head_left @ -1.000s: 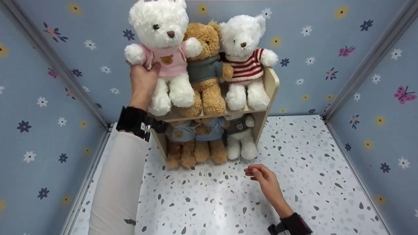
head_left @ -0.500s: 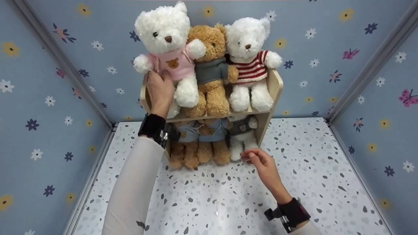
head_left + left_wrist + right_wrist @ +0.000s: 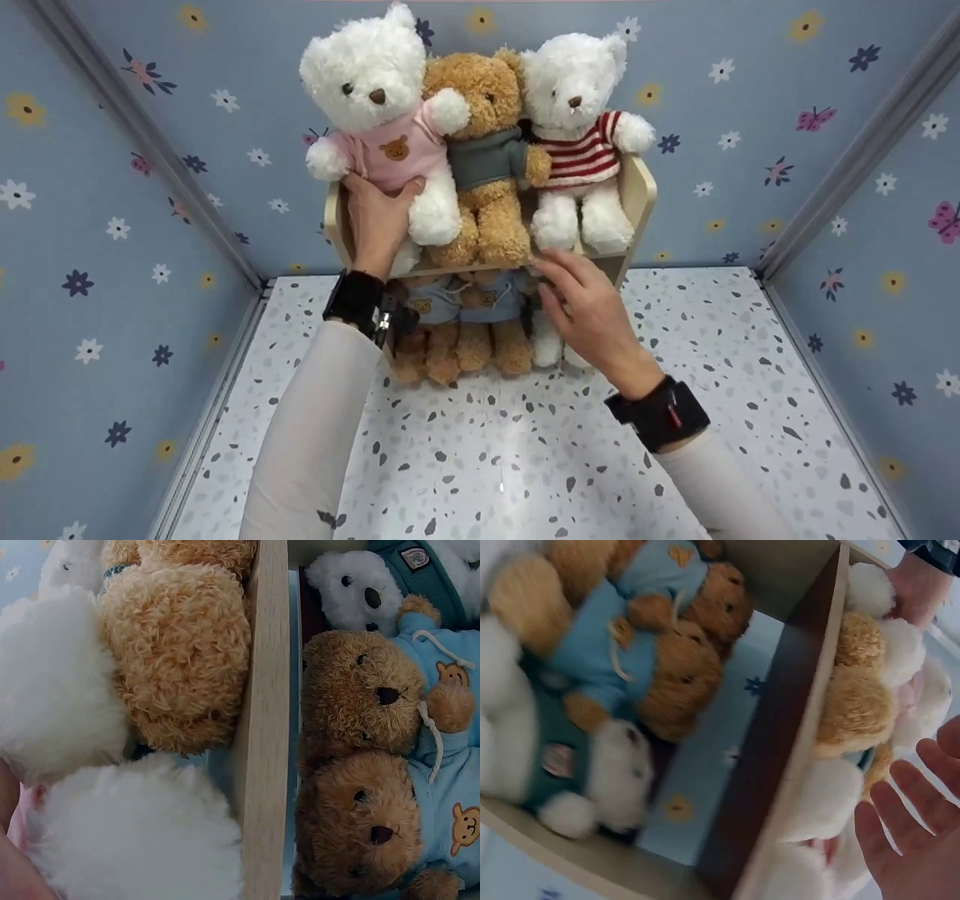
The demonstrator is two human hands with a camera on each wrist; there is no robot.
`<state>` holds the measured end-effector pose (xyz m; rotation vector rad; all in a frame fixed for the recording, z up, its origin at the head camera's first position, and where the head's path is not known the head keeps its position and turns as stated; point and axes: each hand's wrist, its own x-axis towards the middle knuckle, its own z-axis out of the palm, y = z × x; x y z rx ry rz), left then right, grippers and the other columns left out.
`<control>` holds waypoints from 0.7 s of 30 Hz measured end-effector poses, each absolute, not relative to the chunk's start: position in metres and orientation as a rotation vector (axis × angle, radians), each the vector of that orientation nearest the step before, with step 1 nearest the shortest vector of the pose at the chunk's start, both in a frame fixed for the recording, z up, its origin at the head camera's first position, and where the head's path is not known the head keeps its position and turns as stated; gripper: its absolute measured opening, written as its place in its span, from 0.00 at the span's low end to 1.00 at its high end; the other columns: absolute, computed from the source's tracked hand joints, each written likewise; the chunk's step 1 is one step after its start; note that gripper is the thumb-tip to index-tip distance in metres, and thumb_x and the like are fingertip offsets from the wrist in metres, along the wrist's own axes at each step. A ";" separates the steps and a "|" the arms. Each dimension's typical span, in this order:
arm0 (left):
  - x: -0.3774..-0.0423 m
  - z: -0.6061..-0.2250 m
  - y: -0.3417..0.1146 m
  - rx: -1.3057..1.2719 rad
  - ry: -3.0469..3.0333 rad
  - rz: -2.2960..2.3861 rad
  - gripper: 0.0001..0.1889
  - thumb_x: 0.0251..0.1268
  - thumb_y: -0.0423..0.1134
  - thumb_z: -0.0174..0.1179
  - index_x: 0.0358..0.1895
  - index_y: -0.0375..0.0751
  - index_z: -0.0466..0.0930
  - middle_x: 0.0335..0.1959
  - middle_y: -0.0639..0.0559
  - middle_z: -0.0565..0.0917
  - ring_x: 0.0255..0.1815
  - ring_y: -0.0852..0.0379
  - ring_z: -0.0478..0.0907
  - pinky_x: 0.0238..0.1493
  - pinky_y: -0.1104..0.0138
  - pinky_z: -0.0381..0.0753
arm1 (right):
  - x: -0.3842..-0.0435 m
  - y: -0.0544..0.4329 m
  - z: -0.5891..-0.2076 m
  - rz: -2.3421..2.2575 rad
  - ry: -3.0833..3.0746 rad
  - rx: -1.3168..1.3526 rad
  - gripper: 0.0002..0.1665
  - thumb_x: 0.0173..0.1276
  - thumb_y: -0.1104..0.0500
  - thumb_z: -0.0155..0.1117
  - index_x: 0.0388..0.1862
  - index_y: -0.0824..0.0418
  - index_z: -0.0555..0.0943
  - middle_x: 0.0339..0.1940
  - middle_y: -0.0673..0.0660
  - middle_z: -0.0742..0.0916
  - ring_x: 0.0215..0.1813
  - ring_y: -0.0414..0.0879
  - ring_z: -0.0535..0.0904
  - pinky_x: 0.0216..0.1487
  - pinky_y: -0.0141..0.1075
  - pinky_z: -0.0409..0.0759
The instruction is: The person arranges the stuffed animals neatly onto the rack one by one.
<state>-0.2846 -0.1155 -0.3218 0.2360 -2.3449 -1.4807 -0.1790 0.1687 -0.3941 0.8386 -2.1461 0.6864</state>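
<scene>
My left hand [image 3: 379, 221] grips the lower body of a white teddy bear [image 3: 397, 154] in a pink top, thumb at the front. This bear leans on the upper shelf at the left end. Beside it sits a brown teddy bear [image 3: 487, 169] in a grey-green top, then a white teddy bear [image 3: 577, 154] in a red-striped sweater. My right hand [image 3: 589, 315] is in front of the shelf edge, below the striped bear's feet. In the right wrist view its fingers [image 3: 904, 810] are extended and spread, holding nothing.
The small wooden shelf unit [image 3: 641, 187] has a lower level with two brown bears [image 3: 360, 817] in blue hoodies and a white bear [image 3: 615, 772] in a green top. Flowered blue panels [image 3: 750, 150] enclose the speckled floor [image 3: 480, 450].
My left hand has brought the pink-topped bear down and to the right onto the shelf, and its grip now sits lower. My right hand has risen from over the floor to the shelf edge.
</scene>
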 end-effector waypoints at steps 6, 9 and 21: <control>-0.284 -0.320 -0.117 0.234 -2.344 -1.436 0.53 0.67 0.55 0.68 0.79 0.28 0.45 0.79 0.34 0.61 0.80 0.48 0.59 0.77 0.68 0.57 | -0.212 0.141 -0.385 0.318 -2.200 0.882 0.27 0.72 0.60 0.69 0.69 0.57 0.79 0.71 0.63 0.79 0.71 0.63 0.74 0.67 0.58 0.74; -0.284 -0.322 -0.116 0.223 -2.330 -1.425 0.53 0.67 0.52 0.69 0.79 0.28 0.44 0.79 0.34 0.61 0.80 0.48 0.59 0.77 0.69 0.56 | -0.220 0.138 -0.391 0.264 -2.204 0.858 0.25 0.74 0.58 0.67 0.69 0.54 0.79 0.70 0.62 0.80 0.70 0.61 0.76 0.67 0.56 0.74; -0.287 -0.321 -0.116 0.186 -2.301 -1.402 0.46 0.70 0.48 0.67 0.78 0.28 0.49 0.77 0.33 0.63 0.79 0.46 0.59 0.78 0.68 0.56 | -0.230 0.136 -0.391 0.376 -2.124 0.769 0.14 0.73 0.59 0.69 0.57 0.52 0.85 0.60 0.60 0.86 0.59 0.58 0.84 0.61 0.53 0.78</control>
